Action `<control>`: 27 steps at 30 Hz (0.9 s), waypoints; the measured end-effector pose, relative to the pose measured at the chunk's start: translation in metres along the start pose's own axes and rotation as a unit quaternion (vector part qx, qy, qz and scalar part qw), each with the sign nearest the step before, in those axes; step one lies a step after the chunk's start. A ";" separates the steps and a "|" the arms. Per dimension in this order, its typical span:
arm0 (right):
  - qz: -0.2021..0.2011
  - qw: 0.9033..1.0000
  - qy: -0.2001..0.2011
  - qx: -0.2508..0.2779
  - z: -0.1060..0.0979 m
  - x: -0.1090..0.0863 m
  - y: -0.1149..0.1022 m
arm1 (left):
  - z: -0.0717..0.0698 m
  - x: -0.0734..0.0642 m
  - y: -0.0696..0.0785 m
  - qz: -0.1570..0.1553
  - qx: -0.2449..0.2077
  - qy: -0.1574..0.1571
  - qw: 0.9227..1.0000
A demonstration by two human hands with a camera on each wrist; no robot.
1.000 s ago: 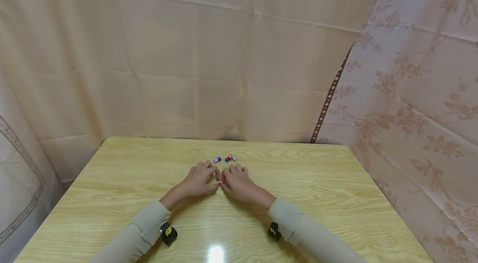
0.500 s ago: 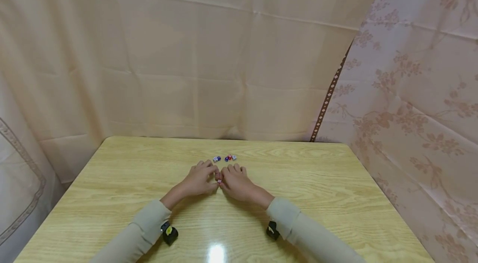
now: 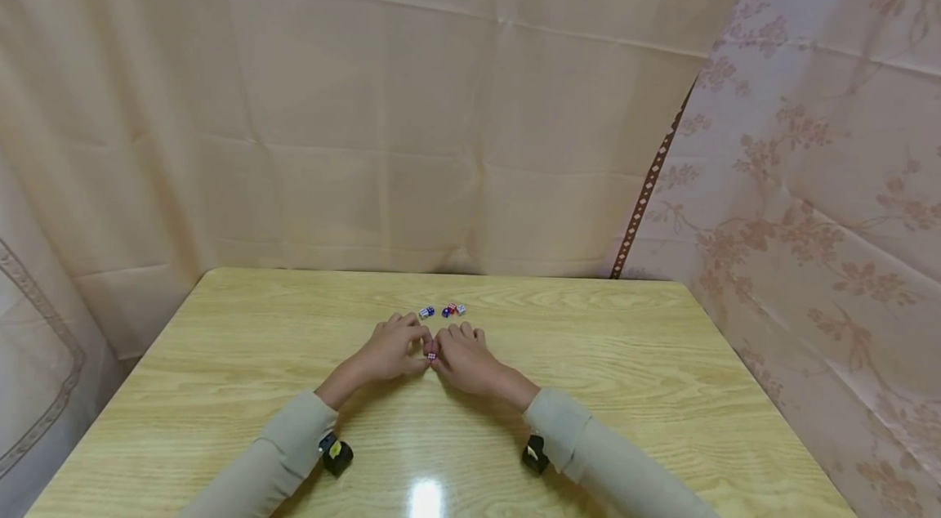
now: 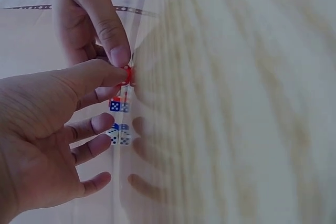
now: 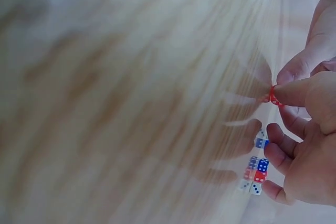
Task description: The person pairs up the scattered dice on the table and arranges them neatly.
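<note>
Both hands meet over the near-middle of the table at a small red die with white pips. My left hand pinches it between thumb and index finger, its other fingers spread loosely. From the opposite side, the thumb and index finger of my right hand pinch at the same spot. In the left wrist view the red die is partly hidden by the thumbs. The right wrist view shows the red die low against the tabletop, under both thumb tips.
Beyond the hands lie more dice: a white die beside a blue die, and to their right a blue die, a red die and a white die. A beige curtain hangs behind the wooden table.
The right hand has shifted slightly left, closing the small gap to the left hand, and the red die moved left with it. In the last half second hardly anything moved.
</note>
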State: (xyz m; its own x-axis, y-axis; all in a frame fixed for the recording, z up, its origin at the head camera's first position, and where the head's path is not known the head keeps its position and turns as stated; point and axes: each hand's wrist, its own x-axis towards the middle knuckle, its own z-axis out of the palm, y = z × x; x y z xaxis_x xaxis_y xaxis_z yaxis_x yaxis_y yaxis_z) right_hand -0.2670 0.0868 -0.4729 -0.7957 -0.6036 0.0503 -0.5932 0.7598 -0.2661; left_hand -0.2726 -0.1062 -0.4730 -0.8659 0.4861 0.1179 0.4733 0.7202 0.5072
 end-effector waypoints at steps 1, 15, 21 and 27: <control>0.001 1.000 0.000 0.000 0.000 0.000 0.000 | -0.001 0.000 0.000 0.000 0.000 -0.002 1.000; 0.006 0.999 -0.016 0.050 -0.009 0.000 0.002 | -0.006 0.002 0.001 0.017 0.015 -0.026 0.999; 0.015 0.998 -0.007 0.064 -0.021 0.006 0.008 | -0.006 0.003 -0.003 0.021 0.018 -0.035 0.999; 0.035 0.996 0.007 0.080 -0.029 0.011 0.013 | -0.005 0.002 -0.004 0.025 0.038 -0.038 0.998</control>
State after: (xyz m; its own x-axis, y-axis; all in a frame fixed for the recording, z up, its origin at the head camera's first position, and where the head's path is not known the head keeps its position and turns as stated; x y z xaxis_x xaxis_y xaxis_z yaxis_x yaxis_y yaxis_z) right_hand -0.2871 0.0975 -0.4476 -0.8363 -0.5469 0.0398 -0.5106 0.7503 -0.4198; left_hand -0.2768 -0.1103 -0.4706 -0.8277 0.5562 0.0746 0.5286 0.7281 0.4365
